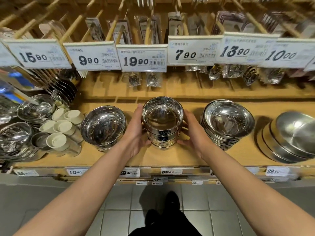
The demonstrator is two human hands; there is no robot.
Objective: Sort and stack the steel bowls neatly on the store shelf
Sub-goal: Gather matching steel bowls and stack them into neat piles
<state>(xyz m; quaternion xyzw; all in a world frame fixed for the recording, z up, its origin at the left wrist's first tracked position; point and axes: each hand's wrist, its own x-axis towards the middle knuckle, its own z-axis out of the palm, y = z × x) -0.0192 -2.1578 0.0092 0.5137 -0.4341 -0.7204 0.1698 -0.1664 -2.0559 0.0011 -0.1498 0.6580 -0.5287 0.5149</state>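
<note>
A tall stack of small steel bowls (162,123) stands upright at the middle of the wooden shelf (170,159). My left hand (136,132) presses against the stack's left side and my right hand (191,132) against its right side, both clasping it. To the left sits a stack of wider steel bowls (103,127). On the right, a leaning stack of flat-rimmed steel bowls (227,123) rests on the shelf. Further right lies a stack of large matte bowls (293,137), tilted towards me.
White-lidded jars (63,128) and more steel bowls (35,109) crowd the shelf's left end. Price tags (144,57) hang overhead on pegs with packaged spoons behind. Shelf-edge price labels (171,171) run along the front. Grey floor tiles (119,210) lie below.
</note>
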